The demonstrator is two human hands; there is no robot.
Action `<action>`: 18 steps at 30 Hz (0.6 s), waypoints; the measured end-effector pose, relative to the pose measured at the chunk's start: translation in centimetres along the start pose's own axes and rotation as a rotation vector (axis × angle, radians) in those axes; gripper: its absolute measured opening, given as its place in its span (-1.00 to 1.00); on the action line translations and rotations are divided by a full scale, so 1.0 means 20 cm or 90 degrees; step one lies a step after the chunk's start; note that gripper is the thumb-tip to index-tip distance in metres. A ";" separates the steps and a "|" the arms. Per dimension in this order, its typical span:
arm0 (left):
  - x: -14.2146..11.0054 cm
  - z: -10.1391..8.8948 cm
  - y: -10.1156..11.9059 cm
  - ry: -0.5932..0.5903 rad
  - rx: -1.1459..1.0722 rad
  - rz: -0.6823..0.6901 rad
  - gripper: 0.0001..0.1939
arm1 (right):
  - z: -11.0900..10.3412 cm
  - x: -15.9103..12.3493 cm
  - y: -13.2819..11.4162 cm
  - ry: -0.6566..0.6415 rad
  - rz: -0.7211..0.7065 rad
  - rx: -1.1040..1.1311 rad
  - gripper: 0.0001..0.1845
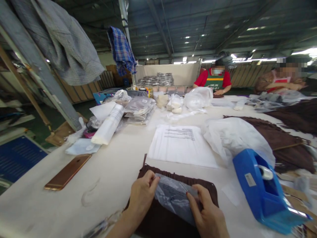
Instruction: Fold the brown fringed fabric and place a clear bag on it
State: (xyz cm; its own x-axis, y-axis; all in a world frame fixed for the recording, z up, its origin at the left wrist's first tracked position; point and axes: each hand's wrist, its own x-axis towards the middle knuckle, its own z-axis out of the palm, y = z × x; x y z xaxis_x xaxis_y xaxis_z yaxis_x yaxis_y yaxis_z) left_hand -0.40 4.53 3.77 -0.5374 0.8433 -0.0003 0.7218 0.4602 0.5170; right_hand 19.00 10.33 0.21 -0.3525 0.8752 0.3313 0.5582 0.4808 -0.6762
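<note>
Plastic printed bag (pixel 170 197) is pinched by left hand (pixel 143 193) and right hand (pixel 207 211) over dark-brown fabric (pixel 158 222); gentle tension should limit creasing.

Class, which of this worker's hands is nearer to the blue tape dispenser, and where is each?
Right. The right hand is to the left of the blue tape dispenser, not touching it; the left hand is farther left, at the plastic bag's other end.

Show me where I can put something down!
Bare tabletop lies between the phone and left hand, and between the white roll and printed white sheet. Crowded on the right: blue tape dispenser, plastic bag, brown fringed cloth.
</note>
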 end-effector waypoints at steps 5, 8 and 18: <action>0.02 0.03 0.02 -0.037 0.169 0.032 -0.84 | 0.01 0.01 0.04 0.100 -0.145 -0.239 -0.63; 0.02 0.05 0.01 -0.044 0.189 0.038 -0.81 | -0.04 0.01 0.00 0.175 -0.187 -0.331 -0.59; 0.04 0.01 0.00 -0.038 0.092 0.013 -0.81 | 0.10 0.12 -0.09 0.058 -0.589 -0.314 -0.63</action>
State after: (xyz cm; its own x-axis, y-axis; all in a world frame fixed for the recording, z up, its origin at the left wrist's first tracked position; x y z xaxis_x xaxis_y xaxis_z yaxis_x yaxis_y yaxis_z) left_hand -0.71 5.28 3.52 -0.4982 0.8659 -0.0440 0.7898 0.4742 0.3891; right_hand 15.61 11.44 0.92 -0.7513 0.1462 0.6436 0.3512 0.9142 0.2022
